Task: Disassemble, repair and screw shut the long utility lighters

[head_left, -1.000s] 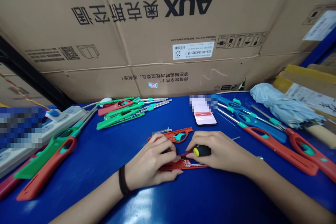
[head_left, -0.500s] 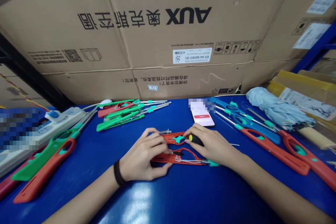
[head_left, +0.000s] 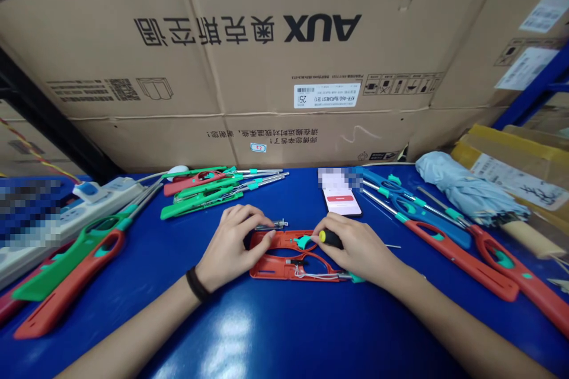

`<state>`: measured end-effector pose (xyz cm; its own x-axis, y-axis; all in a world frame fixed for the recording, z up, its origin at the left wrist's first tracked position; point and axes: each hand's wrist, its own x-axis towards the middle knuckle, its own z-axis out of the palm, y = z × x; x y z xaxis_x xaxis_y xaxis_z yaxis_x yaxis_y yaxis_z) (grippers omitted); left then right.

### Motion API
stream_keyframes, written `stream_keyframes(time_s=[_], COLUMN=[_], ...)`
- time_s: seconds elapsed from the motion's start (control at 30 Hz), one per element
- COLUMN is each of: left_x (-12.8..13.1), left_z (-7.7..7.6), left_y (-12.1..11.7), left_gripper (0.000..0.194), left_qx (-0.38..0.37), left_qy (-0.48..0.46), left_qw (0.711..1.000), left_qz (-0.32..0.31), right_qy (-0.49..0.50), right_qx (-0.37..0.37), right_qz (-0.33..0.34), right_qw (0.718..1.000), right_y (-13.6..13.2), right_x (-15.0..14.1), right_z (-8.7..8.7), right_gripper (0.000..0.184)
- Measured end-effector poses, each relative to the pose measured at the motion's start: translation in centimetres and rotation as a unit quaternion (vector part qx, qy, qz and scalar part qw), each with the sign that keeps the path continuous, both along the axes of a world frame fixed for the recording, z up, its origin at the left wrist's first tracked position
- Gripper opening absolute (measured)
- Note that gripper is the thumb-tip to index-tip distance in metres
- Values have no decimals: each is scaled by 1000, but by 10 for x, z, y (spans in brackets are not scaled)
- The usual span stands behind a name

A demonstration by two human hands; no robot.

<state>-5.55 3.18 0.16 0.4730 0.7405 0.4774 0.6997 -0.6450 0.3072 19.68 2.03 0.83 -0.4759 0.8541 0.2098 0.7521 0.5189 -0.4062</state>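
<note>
Left hand [head_left: 233, 244] arching over the far orange plastic half-shell [head_left: 283, 240], its grip unclear; right hand [head_left: 358, 246] wraps a black-and-yellow screwdriver [head_left: 331, 240], fingers at the turquoise plastic trigger [head_left: 304, 242]!

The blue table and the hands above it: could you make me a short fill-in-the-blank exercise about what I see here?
1. The right hand grips a black tool handle with a ____ end.
2. The dark band is worn on the person's ____ wrist.
3. The red casing between the hands lies open in ____ halves.
4. The big letters on the cardboard box appear upside ____.

Missing words: yellow; left; two; down.
</note>
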Motion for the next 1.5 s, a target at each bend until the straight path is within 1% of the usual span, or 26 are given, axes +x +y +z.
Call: stream_keyframes(time_s=[0.1, 0.2, 0.33, 0.43, 0.5, 0.57, 0.67, 0.77, 0.83, 0.93, 1.1, 1.3, 1.4, 1.5], left_x=[0, 1, -1, -2, -1, 1, 7, 13, 14, 14, 14, 16, 17, 18], left_z=[-1, -1, -4, -5, -3, 0, 4, 7, 7, 7, 5, 2, 1, 1], left_y=[1, 1, 4, 5, 3, -2, -12, -19, -21, -20, -21, -23, -24, -26], left_gripper=[12, 12, 8, 9, 10, 9, 7, 5, 11, 18, 13, 12, 9, 8], left_qx=[-20, -28, -40, -23, 3, 27, 44, 33, 21, 8, -17, -50, -69, -89], left_qy=[13, 26, 25, 12, -5, -15, -12, 1, 9, 12, 14, 28, 24, 17], left_qw=[1000, 999, 999, 998, 998, 999, 996, 990, 986, 984, 980, 981, 980, 979], left_qz=[0, 3, 28, 54, 55, 21, -71, -139, -163, -178, -199, -187, -183, -183], right_qy=[28, 50, 74, 88, 91, 89, 84, 70, 58, 35, 2, 13, 13, 16], right_qx=[26, 35, 36, 49, 55, 53, 30, -1, -11, -15, -40, -79, -93, -94], right_qz=[-3, -18, -40, -37, -32, -19, 18, 45, 47, 46, 50, 69, 84, 90], right_qw=[999, 998, 996, 994, 994, 994, 996, 997, 997, 998, 998, 994, 992, 991], right_y=[0, -1, 0, 0, 0, 0, -2, -4, -4, -3, -1, -6, -9, -8], right_x=[2, 4, 5, 6, 5, 5, 5, 6, 7, 9, 12, 8, 6, 5], right_z=[1, 5, 8, 6, 5, 4, 6, 8, 9, 9, 9, 14, 13, 11], right_gripper=[6, 6, 6, 8, 10, 11, 9, 11, 13, 11, 7, 13, 17, 17])
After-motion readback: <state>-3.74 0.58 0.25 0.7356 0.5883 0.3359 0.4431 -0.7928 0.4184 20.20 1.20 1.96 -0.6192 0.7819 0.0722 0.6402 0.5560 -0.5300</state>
